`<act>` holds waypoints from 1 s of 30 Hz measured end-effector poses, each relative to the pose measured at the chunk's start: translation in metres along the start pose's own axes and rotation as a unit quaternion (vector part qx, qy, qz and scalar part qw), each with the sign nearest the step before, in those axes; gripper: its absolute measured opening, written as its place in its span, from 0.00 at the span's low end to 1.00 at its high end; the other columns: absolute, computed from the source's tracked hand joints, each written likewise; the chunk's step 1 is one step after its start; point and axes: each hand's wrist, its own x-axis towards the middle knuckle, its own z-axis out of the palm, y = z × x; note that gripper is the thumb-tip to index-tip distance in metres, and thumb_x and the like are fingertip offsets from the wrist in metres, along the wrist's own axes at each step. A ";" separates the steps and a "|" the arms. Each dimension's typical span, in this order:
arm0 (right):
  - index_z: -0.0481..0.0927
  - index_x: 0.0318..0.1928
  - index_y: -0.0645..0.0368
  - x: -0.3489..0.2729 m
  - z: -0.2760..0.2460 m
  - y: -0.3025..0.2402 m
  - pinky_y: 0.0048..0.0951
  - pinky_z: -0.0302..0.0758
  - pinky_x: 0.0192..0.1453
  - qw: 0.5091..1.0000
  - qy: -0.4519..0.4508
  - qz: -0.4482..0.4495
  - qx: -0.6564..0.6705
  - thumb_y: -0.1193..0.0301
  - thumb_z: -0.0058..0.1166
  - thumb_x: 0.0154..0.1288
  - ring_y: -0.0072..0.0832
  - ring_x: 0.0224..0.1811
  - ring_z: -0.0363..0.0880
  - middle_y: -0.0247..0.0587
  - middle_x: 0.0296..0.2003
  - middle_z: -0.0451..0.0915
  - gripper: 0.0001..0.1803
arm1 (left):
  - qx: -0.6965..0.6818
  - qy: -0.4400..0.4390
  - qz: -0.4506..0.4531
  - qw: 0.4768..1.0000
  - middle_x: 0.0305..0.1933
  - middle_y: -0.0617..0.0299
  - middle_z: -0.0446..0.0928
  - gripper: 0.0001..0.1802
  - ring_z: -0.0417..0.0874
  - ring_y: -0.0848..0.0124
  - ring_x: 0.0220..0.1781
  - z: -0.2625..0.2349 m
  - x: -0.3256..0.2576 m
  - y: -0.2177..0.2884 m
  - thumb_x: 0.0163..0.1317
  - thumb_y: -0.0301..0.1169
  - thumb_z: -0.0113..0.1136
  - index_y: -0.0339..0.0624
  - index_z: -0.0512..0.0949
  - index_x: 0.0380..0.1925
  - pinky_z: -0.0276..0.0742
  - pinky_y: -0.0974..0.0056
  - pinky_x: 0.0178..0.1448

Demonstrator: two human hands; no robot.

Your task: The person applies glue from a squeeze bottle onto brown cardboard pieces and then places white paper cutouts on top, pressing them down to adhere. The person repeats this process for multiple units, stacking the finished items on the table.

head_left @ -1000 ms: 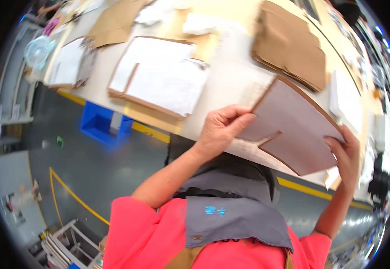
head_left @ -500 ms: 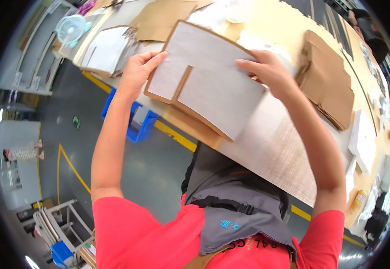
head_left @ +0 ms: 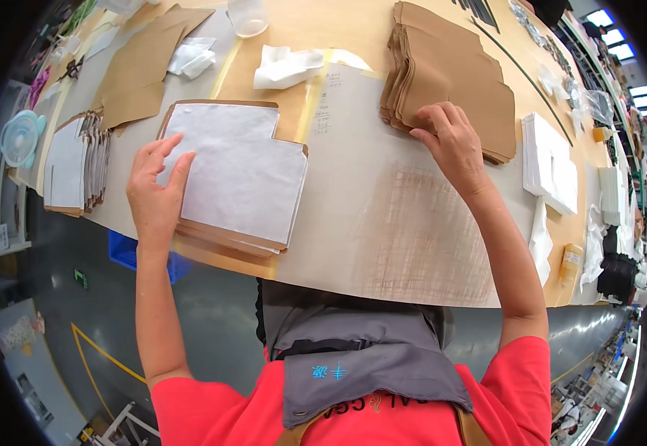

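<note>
A pile of flat panels with white faces and brown edges point(head_left: 238, 175) lies on the table at the left, its top piece notched at the far right corner. My left hand point(head_left: 156, 186) is at this pile's left edge, thumb and fingers apart, with nothing gripped. Farther right, a thick stack of brown sheets point(head_left: 453, 70) with stepped edges rests at an angle. At its near edge is my right hand point(head_left: 453, 145), fingers bent over the top sheet and thumb apart from them; no sheet is lifted.
More white-faced panels point(head_left: 67, 167) are bundled at the far left, by a light blue fan point(head_left: 23, 139). Crumpled white paper point(head_left: 286, 67) and a plastic cup point(head_left: 248, 18) lie farther back. White stacked pieces point(head_left: 550, 163) and a yellowish bottle point(head_left: 570, 262) are at the right.
The white-faced panel that both hands held up is released; a white-faced panel now tops the pile at the left. My right hand has moved to the brown stack. The view has turned.
</note>
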 end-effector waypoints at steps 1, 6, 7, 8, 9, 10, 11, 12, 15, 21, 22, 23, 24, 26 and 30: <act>0.79 0.44 0.55 0.000 0.001 0.001 0.35 0.77 0.49 1.000 -0.001 -0.007 -0.007 0.68 0.65 0.61 0.34 0.45 0.78 0.33 0.39 0.79 0.12 | -0.008 -0.008 0.005 1.000 0.49 0.61 0.81 0.16 0.82 0.66 0.48 0.002 0.000 0.007 0.62 0.31 0.69 0.45 0.84 0.50 0.77 0.63 0.50; 0.81 0.40 0.55 -0.002 0.003 0.008 0.35 0.77 0.48 0.999 0.010 0.009 0.043 0.70 0.64 0.62 0.34 0.44 0.78 0.33 0.38 0.79 0.08 | -0.056 -0.062 0.020 0.996 0.49 0.62 0.81 0.14 0.80 0.70 0.50 0.010 -0.006 0.046 0.63 0.28 0.67 0.44 0.85 0.50 0.76 0.66 0.49; 0.81 0.40 0.55 -0.003 0.003 0.009 0.36 0.77 0.48 0.999 0.014 0.012 0.048 0.70 0.64 0.62 0.34 0.44 0.78 0.33 0.37 0.79 0.07 | -0.075 -0.071 0.028 0.994 0.49 0.61 0.81 0.14 0.81 0.70 0.49 0.014 -0.008 0.057 0.63 0.27 0.67 0.44 0.85 0.49 0.76 0.66 0.49; 0.81 0.39 0.55 -0.002 0.003 0.009 0.36 0.76 0.48 0.998 0.019 0.012 0.056 0.71 0.64 0.62 0.34 0.44 0.78 0.33 0.37 0.79 0.07 | -0.093 -0.079 0.035 0.992 0.48 0.61 0.81 0.14 0.81 0.70 0.49 0.017 -0.012 0.070 0.62 0.26 0.67 0.43 0.85 0.49 0.76 0.66 0.48; 0.82 0.39 0.55 -0.002 0.004 0.009 0.35 0.76 0.48 0.998 0.025 0.004 0.055 0.71 0.63 0.63 0.34 0.43 0.78 0.34 0.37 0.79 0.06 | -0.110 -0.086 0.041 0.989 0.48 0.61 0.82 0.14 0.81 0.70 0.49 0.021 -0.014 0.082 0.62 0.26 0.68 0.43 0.85 0.49 0.76 0.66 0.48; 0.82 0.39 0.55 -0.002 0.005 0.010 0.34 0.76 0.48 0.998 0.032 -0.003 0.053 0.71 0.63 0.64 0.34 0.41 0.78 0.34 0.38 0.79 0.05 | -0.147 -0.106 0.055 0.982 0.47 0.61 0.82 0.15 0.81 0.70 0.48 0.028 -0.017 0.095 0.61 0.25 0.68 0.43 0.85 0.49 0.76 0.66 0.48; 0.82 0.38 0.55 -0.003 0.005 0.011 0.33 0.76 0.47 0.998 0.039 -0.011 0.050 0.71 0.62 0.64 0.33 0.40 0.78 0.35 0.38 0.80 0.04 | -0.184 -0.125 0.069 0.973 0.46 0.60 0.82 0.15 0.81 0.70 0.48 0.036 -0.019 0.108 0.61 0.25 0.68 0.44 0.85 0.49 0.76 0.66 0.49; 0.82 0.39 0.55 -0.003 0.004 0.011 0.31 0.76 0.48 0.992 0.038 0.053 0.108 0.71 0.61 0.66 0.30 0.40 0.78 0.34 0.38 0.80 0.04 | -0.224 -0.153 0.059 0.961 0.47 0.60 0.82 0.15 0.81 0.70 0.49 0.045 -0.020 0.121 0.62 0.24 0.67 0.42 0.84 0.49 0.77 0.65 0.50; 0.81 0.42 0.57 -0.003 -0.007 0.021 0.24 0.75 0.48 0.922 0.078 0.223 0.307 0.71 0.58 0.71 0.20 0.39 0.78 0.31 0.38 0.81 0.04 | -0.399 -0.238 -0.037 0.885 0.49 0.57 0.82 0.16 0.81 0.69 0.53 0.081 -0.015 0.158 0.66 0.29 0.65 0.37 0.82 0.52 0.78 0.65 0.55; 0.76 0.49 0.60 -0.013 -0.044 0.031 0.17 0.75 0.45 0.881 0.237 0.186 0.365 0.74 0.54 0.75 0.12 0.37 0.76 0.29 0.40 0.84 0.06 | -0.595 -0.287 -0.243 0.710 0.53 0.52 0.81 0.26 0.81 0.68 0.58 0.150 0.051 0.211 0.71 0.41 0.60 0.31 0.75 0.59 0.78 0.65 0.60; 0.76 0.49 0.60 -0.020 -0.047 0.023 0.19 0.77 0.43 0.925 0.212 0.136 0.285 0.75 0.55 0.73 0.14 0.36 0.79 0.32 0.41 0.86 0.07 | -0.616 -0.287 -0.293 0.673 0.53 0.52 0.81 0.27 0.81 0.68 0.58 0.152 0.062 0.221 0.71 0.42 0.60 0.32 0.74 0.59 0.78 0.65 0.60; 0.76 0.49 0.59 -0.024 -0.047 0.013 0.20 0.79 0.42 0.958 0.183 0.086 0.204 0.76 0.56 0.72 0.16 0.35 0.81 0.35 0.42 0.88 0.07 | -0.644 -0.293 -0.302 0.639 0.53 0.52 0.80 0.26 0.81 0.68 0.58 0.158 0.070 0.224 0.71 0.41 0.60 0.32 0.74 0.59 0.79 0.65 0.60; 0.78 0.47 0.58 -0.027 -0.042 0.011 0.24 0.82 0.41 0.960 0.189 0.011 0.209 0.77 0.59 0.69 0.23 0.35 0.86 0.37 0.43 0.88 0.09 | -0.673 -0.300 -0.308 0.601 0.54 0.53 0.80 0.25 0.81 0.68 0.57 0.162 0.077 0.230 0.71 0.40 0.60 0.33 0.74 0.59 0.79 0.64 0.60; 0.81 0.45 0.57 -0.045 -0.039 -0.001 0.31 0.84 0.45 0.980 0.135 -0.059 0.133 0.77 0.64 0.63 0.29 0.42 0.88 0.34 0.43 0.88 0.10 | -0.665 -0.319 -0.292 0.610 0.54 0.53 0.80 0.23 0.81 0.68 0.57 0.170 0.078 0.238 0.71 0.38 0.60 0.34 0.74 0.58 0.79 0.64 0.59; 0.82 0.43 0.57 -0.062 -0.100 -0.039 0.41 0.77 0.54 0.939 -0.054 -0.008 0.338 0.68 0.65 0.63 0.41 0.46 0.83 0.38 0.50 0.84 0.11 | -0.588 -0.304 -0.219 0.717 0.53 0.56 0.81 0.16 0.82 0.69 0.53 0.201 0.058 0.216 0.72 0.30 0.57 0.33 0.75 0.56 0.80 0.63 0.57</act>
